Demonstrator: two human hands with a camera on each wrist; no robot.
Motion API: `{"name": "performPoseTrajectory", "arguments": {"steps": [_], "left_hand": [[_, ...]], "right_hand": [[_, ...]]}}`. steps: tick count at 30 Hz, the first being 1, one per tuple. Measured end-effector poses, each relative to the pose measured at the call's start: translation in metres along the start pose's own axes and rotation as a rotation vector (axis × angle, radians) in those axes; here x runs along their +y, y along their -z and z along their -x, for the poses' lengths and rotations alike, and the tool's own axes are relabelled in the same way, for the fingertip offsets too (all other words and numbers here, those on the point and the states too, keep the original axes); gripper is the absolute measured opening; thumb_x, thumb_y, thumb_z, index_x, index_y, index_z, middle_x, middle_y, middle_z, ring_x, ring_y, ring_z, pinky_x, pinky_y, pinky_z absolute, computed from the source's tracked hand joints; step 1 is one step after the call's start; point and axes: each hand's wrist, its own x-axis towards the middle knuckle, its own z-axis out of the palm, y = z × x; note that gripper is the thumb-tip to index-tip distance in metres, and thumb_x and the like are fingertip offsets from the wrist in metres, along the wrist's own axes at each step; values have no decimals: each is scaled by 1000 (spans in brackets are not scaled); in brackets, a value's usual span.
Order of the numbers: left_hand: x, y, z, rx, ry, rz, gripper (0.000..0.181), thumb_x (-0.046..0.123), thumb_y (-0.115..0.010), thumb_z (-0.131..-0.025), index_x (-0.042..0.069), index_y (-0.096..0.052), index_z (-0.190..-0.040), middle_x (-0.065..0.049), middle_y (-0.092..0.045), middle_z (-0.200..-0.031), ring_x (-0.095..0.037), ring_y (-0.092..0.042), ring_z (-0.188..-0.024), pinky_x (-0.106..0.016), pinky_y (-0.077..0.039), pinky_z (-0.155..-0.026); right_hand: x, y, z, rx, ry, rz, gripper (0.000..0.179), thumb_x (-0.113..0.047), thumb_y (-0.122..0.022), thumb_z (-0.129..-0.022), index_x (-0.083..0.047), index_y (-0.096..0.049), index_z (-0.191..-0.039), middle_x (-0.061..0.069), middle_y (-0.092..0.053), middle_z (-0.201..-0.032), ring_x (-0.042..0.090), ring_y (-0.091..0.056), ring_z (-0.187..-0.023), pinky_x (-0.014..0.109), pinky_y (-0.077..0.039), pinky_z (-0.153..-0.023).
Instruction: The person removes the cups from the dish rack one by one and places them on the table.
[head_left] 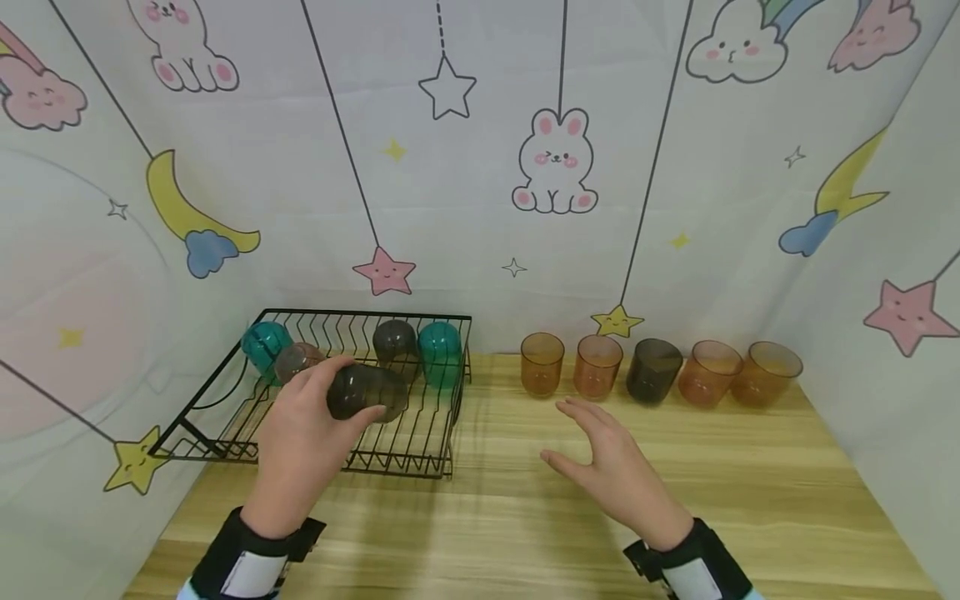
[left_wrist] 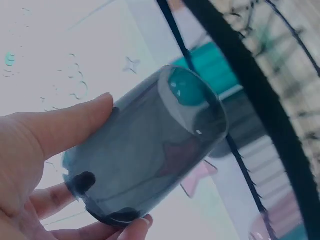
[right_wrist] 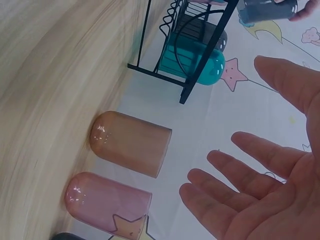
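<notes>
A dark grey see-through cup [head_left: 371,393] is tilted on its side above the black wire dish rack [head_left: 397,463]. My left hand [head_left: 303,425] grips it near one end, thumb on one side and fingers on the other, as the left wrist view shows of the grey cup [left_wrist: 145,150]. In the rack, two teal cups [head_left: 440,350], a grey cup [head_left: 395,342] and a pinkish cup [head_left: 294,360] sit bottom up. My right hand [head_left: 615,467] hovers over the table with its fingers extended and holds nothing. Nearest to it are an amber cup [head_left: 542,367] and a pinkish-orange cup [head_left: 597,368].
Farther right along the back wall stand a dark grey cup [head_left: 654,372], another pinkish-orange cup [head_left: 709,375] and an amber cup [head_left: 767,375], all upright. A printed cloth [head_left: 480,200] hangs behind the wooden table [head_left: 525,533].
</notes>
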Motion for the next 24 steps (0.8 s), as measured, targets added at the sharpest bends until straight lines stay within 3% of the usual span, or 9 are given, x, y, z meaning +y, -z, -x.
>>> {"name": "performPoseTrajectory", "arguments": {"steps": [11, 19, 24], "left_hand": [[41, -23, -1, 99, -71, 272, 72, 33, -85, -63, 18, -52, -125, -2, -54, -119, -18, -55, -102, -37, -50, -77], [72, -50, 6, 13, -46, 435, 71, 30, -87, -60, 18, -51, -120, 1, -50, -118, -15, -52, -104, -31, -48, -81], [85, -64, 12, -40, -18, 508, 69, 32, -86, -60, 19, -48, -116, 2, -46, -114, -14, -50, -101, -28, -48, -78]], "right_hand": [[-5, 0, 0, 14, -27, -45, 67, -50, -68, -80, -20, -46, -136, -1, -44, -136, 17, -39, -124, 40, -37, -97], [-5, -3, -2, -4, -93, -97, 74, -65, -59, -78, -20, -45, -136, -3, -45, -135, 17, -43, -121, 40, -39, -94], [-7, -4, -4, -20, -130, -224, 66, -57, -61, -82, -19, -46, -134, -4, -45, -134, 17, -44, -120, 35, -41, -93]]}}
